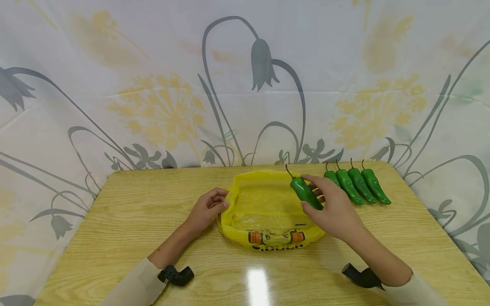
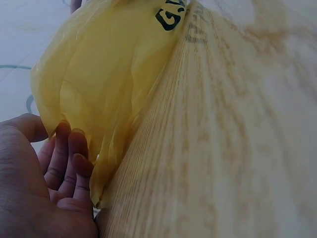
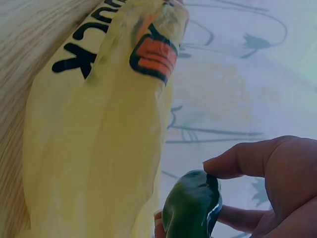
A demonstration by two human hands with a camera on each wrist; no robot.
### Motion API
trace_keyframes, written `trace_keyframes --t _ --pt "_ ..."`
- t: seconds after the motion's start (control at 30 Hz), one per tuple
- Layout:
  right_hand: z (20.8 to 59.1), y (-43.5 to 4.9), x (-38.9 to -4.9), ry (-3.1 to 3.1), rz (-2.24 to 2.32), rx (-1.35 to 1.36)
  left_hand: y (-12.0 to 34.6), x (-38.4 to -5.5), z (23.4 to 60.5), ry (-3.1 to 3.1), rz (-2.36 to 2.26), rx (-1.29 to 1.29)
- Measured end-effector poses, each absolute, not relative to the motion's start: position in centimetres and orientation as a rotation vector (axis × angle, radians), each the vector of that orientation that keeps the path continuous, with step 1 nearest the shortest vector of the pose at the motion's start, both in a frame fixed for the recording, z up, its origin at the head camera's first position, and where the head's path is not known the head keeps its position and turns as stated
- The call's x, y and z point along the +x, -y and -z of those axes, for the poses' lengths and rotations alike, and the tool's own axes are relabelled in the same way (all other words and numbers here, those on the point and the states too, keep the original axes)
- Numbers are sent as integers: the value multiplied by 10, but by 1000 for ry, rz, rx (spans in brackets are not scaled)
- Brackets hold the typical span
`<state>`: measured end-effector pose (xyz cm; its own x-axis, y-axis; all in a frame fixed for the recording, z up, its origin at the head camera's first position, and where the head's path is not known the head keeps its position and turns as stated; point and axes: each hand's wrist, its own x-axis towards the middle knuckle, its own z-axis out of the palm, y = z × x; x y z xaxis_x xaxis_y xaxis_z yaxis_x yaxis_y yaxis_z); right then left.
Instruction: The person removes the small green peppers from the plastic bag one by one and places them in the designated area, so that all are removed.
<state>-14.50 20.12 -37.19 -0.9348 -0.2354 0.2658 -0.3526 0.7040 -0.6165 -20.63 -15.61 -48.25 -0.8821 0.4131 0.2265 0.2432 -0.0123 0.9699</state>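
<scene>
A yellow plastic bag [image 1: 245, 231] lies on the table with its wide mouth facing up; black lettering and orange print mark its near side. At the bag's left edge, my left hand [image 1: 208, 208] pinches the rim between thumb and curled fingers. My right hand [image 1: 334, 208] holds a green chili pepper [image 1: 305, 192] by its lower part, over the right side of the bag's mouth, with the stem pointing up and left. In the right wrist view the pepper [image 3: 192, 203] sits between thumb and fingers, beside the bag [image 3: 99, 148].
Several more green peppers [image 1: 360, 185] lie side by side at the table's back right, one partly behind my right hand. The wooden table [image 1: 130, 212] ends at the back against a flower-patterned cloth [image 1: 164, 76]. A black device [image 1: 176, 275] is strapped to each wrist.
</scene>
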Motion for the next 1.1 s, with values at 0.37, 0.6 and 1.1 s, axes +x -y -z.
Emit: trace_keyframes --t 0.37,0.6,1.1 --pt "365 -231 -148 2745 -1003 373 156 -206 483 -2120 -2025 706" --pt "364 -252 -159 2752 -1004 291 156 -205 481 -2114 -2028 698" --pt "362 -292 -176 2835 -972 89 157 -208 485 -2145 -2006 711"
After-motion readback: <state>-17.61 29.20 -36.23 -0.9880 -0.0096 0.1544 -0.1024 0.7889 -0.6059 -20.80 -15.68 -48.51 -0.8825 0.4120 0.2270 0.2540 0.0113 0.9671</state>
